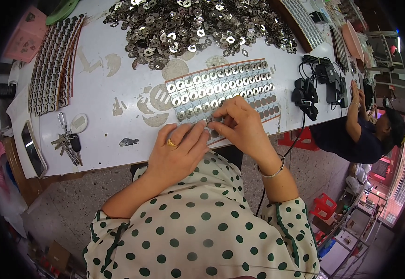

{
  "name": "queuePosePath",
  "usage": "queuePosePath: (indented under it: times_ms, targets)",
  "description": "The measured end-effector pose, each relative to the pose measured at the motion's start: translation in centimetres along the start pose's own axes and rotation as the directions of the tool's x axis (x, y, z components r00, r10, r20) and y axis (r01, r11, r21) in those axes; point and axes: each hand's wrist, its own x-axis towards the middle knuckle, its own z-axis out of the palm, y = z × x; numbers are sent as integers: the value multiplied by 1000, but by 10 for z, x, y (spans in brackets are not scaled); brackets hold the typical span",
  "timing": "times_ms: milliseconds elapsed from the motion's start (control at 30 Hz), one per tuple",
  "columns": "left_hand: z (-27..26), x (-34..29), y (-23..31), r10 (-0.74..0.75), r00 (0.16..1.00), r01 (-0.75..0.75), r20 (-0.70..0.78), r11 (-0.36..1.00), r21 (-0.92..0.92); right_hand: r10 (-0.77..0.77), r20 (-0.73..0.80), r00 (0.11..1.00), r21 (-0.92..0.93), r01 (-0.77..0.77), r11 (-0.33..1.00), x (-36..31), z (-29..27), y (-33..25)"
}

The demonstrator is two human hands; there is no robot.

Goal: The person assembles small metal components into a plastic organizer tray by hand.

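My left hand (180,148) and right hand (240,122) meet at the disc panel's (218,92) near edge, grip I can't tell; tabletop (101,95) stretches leftward.

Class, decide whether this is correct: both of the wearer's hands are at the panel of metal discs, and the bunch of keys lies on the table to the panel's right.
Not quite: the head view shows the bunch of keys to the left of the panel of metal discs. The rest stands.
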Motion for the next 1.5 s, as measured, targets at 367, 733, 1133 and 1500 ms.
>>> queuePosePath:
  times_ms: [367, 733, 1133, 1500]
  targets:
    - [2, 1, -1, 55, 998, -55, -6, 998, 18, -191, 98, 977, -173, 206, 963, 14, -20, -1]
    - [3, 5, 4, 83, 996, -84, 34, 996, 25, -356, -240, 903, -727, 76, 682, 96, -59, 61]
    - [-17, 39, 1, -287, 955, 207, -68, 816, -540, -10, 203, 979, 890, -180, 418, 26, -36, 24]
    - [-12, 44, -2, -281, 960, 233, 7, 784, -576, 50, 183, 982, 824, -181, 538, -6, -13, 5]
